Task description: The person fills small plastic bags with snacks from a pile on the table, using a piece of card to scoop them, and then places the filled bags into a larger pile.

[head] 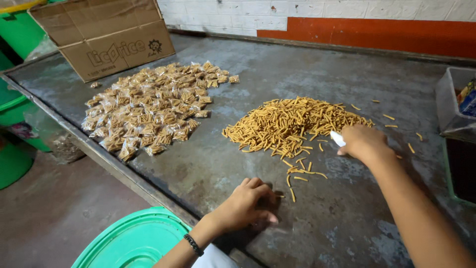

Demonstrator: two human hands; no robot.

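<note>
The right hand (364,143) holds a small white thing (337,138) beside the stick pile (292,124); the left hand (246,203) rests curled on the worktop (317,74), whether holding something I cannot tell.

The clear bin (453,106) is cut off by the right edge, its contents unclear.

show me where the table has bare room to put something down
Bare patches: the far table between cardboard box and wall, and the strip between small packets and loose snack sticks. Crowded around the right hand and left hand.
</note>
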